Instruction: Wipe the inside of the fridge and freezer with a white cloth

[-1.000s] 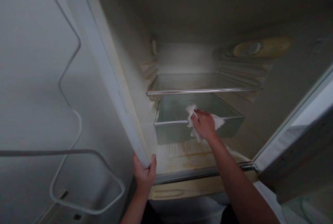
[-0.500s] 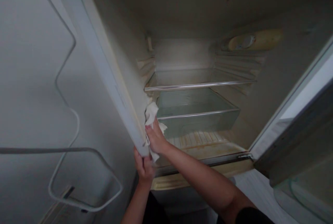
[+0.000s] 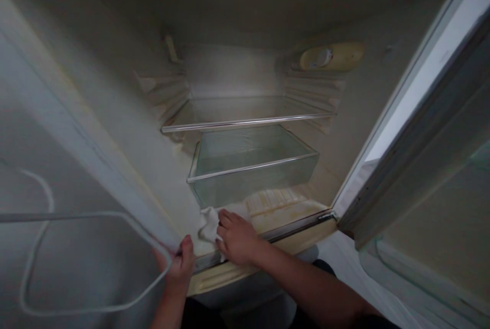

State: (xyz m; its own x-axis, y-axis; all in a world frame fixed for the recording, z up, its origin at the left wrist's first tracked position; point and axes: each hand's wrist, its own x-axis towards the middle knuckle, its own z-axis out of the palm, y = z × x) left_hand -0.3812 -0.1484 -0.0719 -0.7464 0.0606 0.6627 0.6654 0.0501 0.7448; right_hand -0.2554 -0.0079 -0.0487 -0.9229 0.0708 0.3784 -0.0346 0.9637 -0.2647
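Note:
My right hand (image 3: pixel 237 237) is closed on a crumpled white cloth (image 3: pixel 209 224), pressed to the floor of the fridge near its front left corner. My left hand (image 3: pixel 179 262) grips the lower end of the fridge's left edge (image 3: pixel 115 176), with the thumb on the inner side and the other fingers partly hidden. Behind the cloth stands a clear drawer (image 3: pixel 252 178) under a glass shelf (image 3: pixel 248 124). Yellowish stains show on the ribbed fridge floor (image 3: pixel 275 201).
The open fridge door (image 3: pixel 429 186) stands at the right, with a clear door bin (image 3: pixel 413 283) low on it. A yellowed control housing (image 3: pixel 333 57) juts from the inner right wall. A pale cable (image 3: pixel 88 311) loops at the lower left.
My right hand and the cloth have moved from the left inner wall down to the fridge floor. My left hand still holds the left edge. The view has shifted toward the fridge interior.

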